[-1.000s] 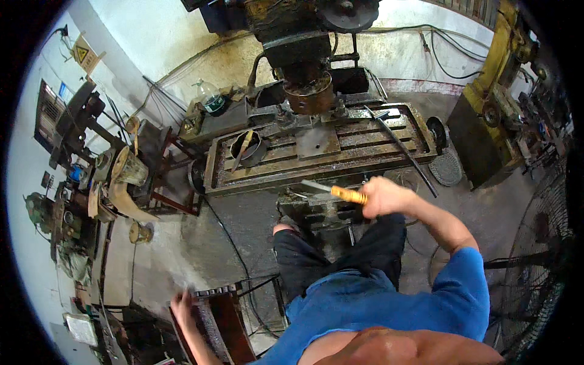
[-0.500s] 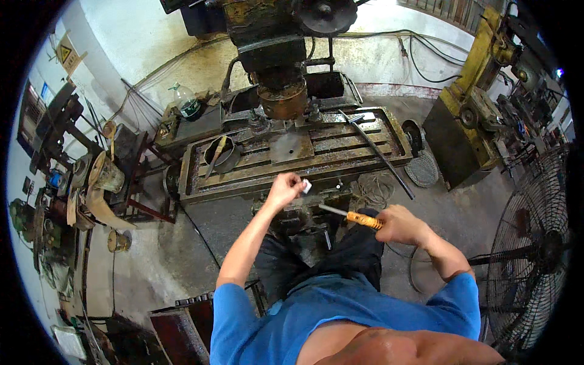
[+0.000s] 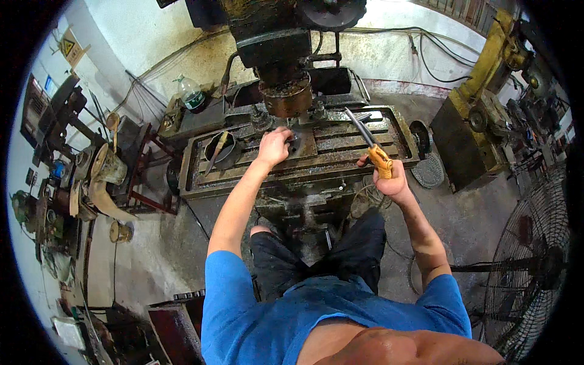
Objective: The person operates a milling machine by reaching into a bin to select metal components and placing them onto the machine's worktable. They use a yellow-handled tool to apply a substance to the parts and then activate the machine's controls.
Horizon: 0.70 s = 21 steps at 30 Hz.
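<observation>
My left hand (image 3: 275, 146) reaches over the table of a milling machine (image 3: 286, 100), just below its spindle. Its fingers curl down at the block in the middle of the table, and whatever is between them is hidden. My right hand (image 3: 391, 182) is wrapped round a yellow-orange air blow gun (image 3: 380, 159), held up over the right front of the table with its dark nozzle pointing away and left. Behind the nozzle lies a metal T-handled bar (image 3: 364, 117), partly hidden by the gun and hand.
Left on the slotted table (image 3: 243, 171) stands a round pan (image 3: 230, 159) with a brush (image 3: 217, 152) across it. Beyond is a plastic bottle (image 3: 193, 99). A fan (image 3: 529, 261) stands right, near a yellow machine (image 3: 474, 121). A bucket (image 3: 111, 167) sits left.
My left hand has moved forward from the table's front edge to below the spindle; the small white piece it held is out of sight. My right hand has raised the blow gun, turning its nozzle away.
</observation>
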Each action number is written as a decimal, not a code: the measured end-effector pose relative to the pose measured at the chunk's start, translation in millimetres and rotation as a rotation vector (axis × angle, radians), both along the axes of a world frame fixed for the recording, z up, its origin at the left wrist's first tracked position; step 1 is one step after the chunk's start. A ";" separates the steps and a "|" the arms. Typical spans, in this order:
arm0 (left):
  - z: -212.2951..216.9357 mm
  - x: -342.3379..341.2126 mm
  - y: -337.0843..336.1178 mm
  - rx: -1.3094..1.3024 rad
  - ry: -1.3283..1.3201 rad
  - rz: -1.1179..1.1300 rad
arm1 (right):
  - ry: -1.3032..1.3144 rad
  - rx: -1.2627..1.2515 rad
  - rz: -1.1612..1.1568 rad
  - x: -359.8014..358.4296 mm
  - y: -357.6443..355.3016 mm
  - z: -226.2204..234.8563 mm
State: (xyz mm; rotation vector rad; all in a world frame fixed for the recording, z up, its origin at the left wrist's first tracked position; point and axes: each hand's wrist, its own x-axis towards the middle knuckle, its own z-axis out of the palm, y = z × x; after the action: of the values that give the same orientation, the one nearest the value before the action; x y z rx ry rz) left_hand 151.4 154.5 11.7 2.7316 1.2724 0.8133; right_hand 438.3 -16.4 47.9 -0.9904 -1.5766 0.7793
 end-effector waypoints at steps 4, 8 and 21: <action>9.0 2.2 -9.6 -0.017 0.179 0.174 | 0.216 -0.036 0.064 -14.7 7.6 -15.5; 10.8 19.2 -12.6 -0.165 0.071 0.276 | -0.039 -0.313 0.144 -4.1 19.4 -63.4; -11.7 29.9 15.1 0.038 -0.002 0.285 | -0.505 -0.278 -0.346 -1.7 -13.9 -80.2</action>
State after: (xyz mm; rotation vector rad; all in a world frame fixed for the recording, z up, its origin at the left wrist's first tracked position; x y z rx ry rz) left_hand 181.4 169.6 0.1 2.6106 1.6895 0.8657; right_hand 436.6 -30.3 -32.3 -1.7141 -1.6708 0.5351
